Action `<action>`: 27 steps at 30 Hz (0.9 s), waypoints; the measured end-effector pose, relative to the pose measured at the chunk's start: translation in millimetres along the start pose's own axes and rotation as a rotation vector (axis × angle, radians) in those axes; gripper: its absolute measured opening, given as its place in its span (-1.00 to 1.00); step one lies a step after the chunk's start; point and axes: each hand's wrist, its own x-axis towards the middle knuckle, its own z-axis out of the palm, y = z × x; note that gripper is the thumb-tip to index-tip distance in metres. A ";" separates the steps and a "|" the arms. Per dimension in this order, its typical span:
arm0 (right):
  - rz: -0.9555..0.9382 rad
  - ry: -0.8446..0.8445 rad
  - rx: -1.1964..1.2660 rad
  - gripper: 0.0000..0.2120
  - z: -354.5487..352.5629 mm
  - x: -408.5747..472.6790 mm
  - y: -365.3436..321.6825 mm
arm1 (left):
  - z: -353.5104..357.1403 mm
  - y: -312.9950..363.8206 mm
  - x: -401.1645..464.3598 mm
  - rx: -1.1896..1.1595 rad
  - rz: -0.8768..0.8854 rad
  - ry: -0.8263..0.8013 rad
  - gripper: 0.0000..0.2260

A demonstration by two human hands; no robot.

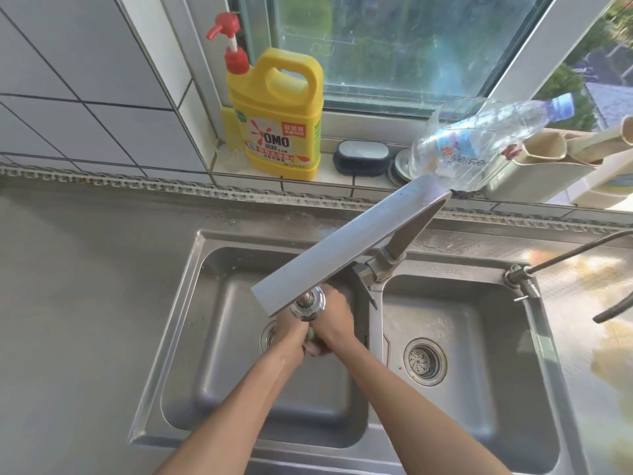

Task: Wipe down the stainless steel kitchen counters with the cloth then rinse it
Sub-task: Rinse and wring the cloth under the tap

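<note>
Both bare forearms reach into the left steel sink basin; left hand and right hand curl together under the flat steel tap, squeezing a barely visible cloth. Wringing this high could splash the wiped bench.

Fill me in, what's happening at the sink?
A person has both hands together under the faucet head, over the left basin of a double sink. The left hand and right hand are clasped round something small between them, probably the cloth, mostly hidden. Running water cannot be made out. A detergent jug stands on the sill.
</note>
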 end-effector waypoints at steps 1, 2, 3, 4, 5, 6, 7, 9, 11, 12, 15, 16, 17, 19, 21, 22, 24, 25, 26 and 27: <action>0.018 0.022 0.005 -0.79 -1.9 2.3 0.0 | 0.0 -4.9 3.9 0.028 -0.006 -0.011 -0.74; 0.027 0.037 0.002 -0.77 -0.1 -0.6 0.3 | -1.9 -3.1 4.0 0.044 -0.012 -0.021 -0.72; 0.024 0.034 -0.004 -0.77 5.8 -6.8 0.7 | -5.1 1.8 3.9 0.024 -0.017 -0.015 -0.73; 0.011 0.010 -0.020 -0.80 12.3 -14.8 0.6 | -8.1 7.0 5.0 -0.062 -0.019 -0.010 -0.75; 0.002 -0.017 -0.034 -0.84 16.9 -21.9 1.0 | -9.4 10.6 6.0 -0.128 0.006 -0.006 -0.76; -0.005 -0.029 -0.040 -0.87 16.5 -24.6 1.8 | -9.4 11.8 5.8 -0.137 0.027 -0.002 -0.74; -0.004 -0.034 -0.037 -0.88 12.3 -19.5 2.7 | -6.3 9.5 4.4 -0.050 0.043 0.011 -0.71; 0.021 0.012 0.007 -0.83 1.4 -4.4 5.3 | 1.9 -2.1 4.8 0.068 0.023 0.011 -0.66; 0.035 0.057 0.035 -0.78 -0.8 -2.5 5.6 | 1.5 -4.9 7.2 0.152 0.021 0.007 -0.68; 0.020 0.049 0.023 -0.79 3.7 -8.6 4.8 | -2.5 -0.2 8.1 0.158 0.007 -0.004 -0.72; -0.013 -0.035 -0.051 -0.83 18.6 -23.9 2.5 | -15.1 13.3 13.8 0.083 -0.008 0.040 -0.86; -0.002 -0.050 -0.065 -0.86 15.3 -21.3 0.5 | -14.4 12.4 11.7 0.055 -0.011 0.043 -0.89; 0.012 -0.048 -0.062 -0.89 10.8 -14.2 -0.3 | -11.2 8.7 8.3 0.036 -0.017 0.026 -0.86; 0.051 0.024 -0.041 -0.87 2.1 -1.6 0.5 | -2.2 -1.2 4.8 0.000 -0.038 0.012 -0.71; 0.054 0.063 -0.052 -0.81 6.1 -5.4 1.8 | -1.0 -2.4 2.1 -0.024 -0.053 0.030 -0.69; 0.039 0.044 -0.063 -0.79 13.0 -12.2 2.1 | -3.8 1.9 0.5 -0.046 -0.064 0.046 -0.69; 0.009 -0.012 -0.103 -0.76 25.3 -27.7 2.8 | -13.7 8.3 1.7 -0.067 -0.050 0.082 -0.68; 0.009 -0.019 -0.104 -0.73 26.4 -31.3 5.3 | -17.5 5.9 2.4 -0.028 -0.050 0.087 -0.67; 0.025 -0.024 -0.078 -0.70 24.3 -32.2 8.2 | -19.1 3.6 -1.0 0.034 -0.061 0.087 -0.67; 0.052 -0.025 -0.038 -0.68 21.8 -31.2 10.9 | -21.0 -1.6 -4.2 0.080 -0.068 0.085 -0.66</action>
